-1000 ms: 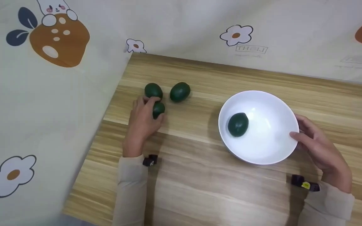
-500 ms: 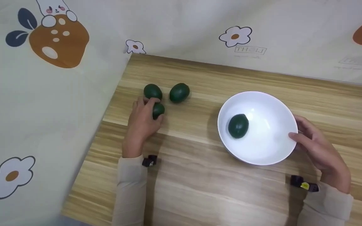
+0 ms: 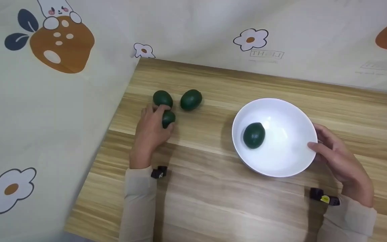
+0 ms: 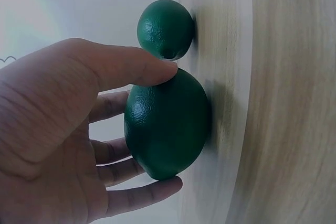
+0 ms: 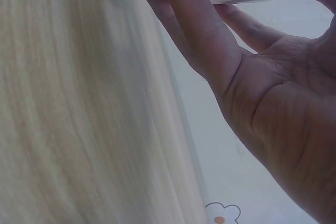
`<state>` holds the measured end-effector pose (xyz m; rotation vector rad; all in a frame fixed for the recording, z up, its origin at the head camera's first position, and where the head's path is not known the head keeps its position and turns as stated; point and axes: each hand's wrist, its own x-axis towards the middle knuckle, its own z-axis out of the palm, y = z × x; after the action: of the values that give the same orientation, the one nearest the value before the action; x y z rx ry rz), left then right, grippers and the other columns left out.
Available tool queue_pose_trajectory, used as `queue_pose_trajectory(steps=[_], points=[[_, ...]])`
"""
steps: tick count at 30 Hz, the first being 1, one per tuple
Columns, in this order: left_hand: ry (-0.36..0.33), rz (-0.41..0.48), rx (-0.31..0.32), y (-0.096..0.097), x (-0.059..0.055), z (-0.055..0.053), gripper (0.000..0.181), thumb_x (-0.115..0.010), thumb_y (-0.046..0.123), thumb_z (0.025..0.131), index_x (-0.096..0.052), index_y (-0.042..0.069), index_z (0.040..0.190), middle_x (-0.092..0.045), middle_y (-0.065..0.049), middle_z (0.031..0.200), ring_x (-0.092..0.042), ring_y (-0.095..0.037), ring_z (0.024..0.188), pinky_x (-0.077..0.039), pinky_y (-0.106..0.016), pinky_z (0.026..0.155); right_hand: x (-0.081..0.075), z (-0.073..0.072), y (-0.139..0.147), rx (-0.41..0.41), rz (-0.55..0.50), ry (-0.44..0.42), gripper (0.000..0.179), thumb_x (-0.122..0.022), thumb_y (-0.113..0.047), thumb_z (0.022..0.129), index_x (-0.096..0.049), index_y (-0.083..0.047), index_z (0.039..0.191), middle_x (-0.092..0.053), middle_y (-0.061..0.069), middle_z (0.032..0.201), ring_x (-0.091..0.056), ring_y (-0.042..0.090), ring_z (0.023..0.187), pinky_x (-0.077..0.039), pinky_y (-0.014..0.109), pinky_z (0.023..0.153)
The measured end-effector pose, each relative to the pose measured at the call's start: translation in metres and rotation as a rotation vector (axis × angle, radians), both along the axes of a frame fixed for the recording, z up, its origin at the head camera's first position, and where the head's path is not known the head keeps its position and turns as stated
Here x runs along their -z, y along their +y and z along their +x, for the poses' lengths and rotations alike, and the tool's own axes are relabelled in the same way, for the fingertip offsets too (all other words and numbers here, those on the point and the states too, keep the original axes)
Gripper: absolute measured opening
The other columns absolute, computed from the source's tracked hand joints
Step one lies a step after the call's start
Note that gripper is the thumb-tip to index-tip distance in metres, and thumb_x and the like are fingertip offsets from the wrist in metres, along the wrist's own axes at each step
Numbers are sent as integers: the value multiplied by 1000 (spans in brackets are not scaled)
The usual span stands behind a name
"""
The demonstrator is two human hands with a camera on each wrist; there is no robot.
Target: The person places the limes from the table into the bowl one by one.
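My left hand (image 3: 152, 131) grips a dark green lime (image 3: 168, 119) on the table's left part. In the left wrist view, its thumb presses the top of that lime (image 4: 168, 124) while the fingers curl round the far side. Just behind stands a second lime (image 3: 163, 98), close to the fingertips, with a third lime (image 3: 191, 99) to its right. My right hand (image 3: 343, 158) holds the white bowl (image 3: 286, 161) by its right side, thumb over the rim and fingers outside. One lime (image 3: 254, 135) lies inside the bowl, toward its left. Only the bowl's underside shows in the right wrist view.
The wooden table (image 3: 213, 188) has its left edge near my left forearm. Behind and to the left hangs a pale patterned cloth (image 3: 193, 27) with flowers and a strawberry print. A small black device (image 3: 324, 197) sits at my right wrist.
Hardly anything differs. The whole head view shifts slightly, while both hands, the limes and the bowl keep their places relative to each other.
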<state>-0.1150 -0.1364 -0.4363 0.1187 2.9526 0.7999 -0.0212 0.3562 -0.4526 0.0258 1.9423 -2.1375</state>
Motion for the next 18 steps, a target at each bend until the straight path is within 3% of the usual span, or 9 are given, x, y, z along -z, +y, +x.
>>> queue_pose_trajectory(steps=[18], points=[[-14, 23, 23, 7, -6, 2, 48, -76, 23, 95, -63, 10, 139, -50, -23, 147, -49, -40, 134, -48, -56, 109, -2, 1, 0, -19, 8, -6, 46, -51, 2, 107, -52, -13, 150, -65, -6, 138, -74, 11, 107, -64, 28, 83]])
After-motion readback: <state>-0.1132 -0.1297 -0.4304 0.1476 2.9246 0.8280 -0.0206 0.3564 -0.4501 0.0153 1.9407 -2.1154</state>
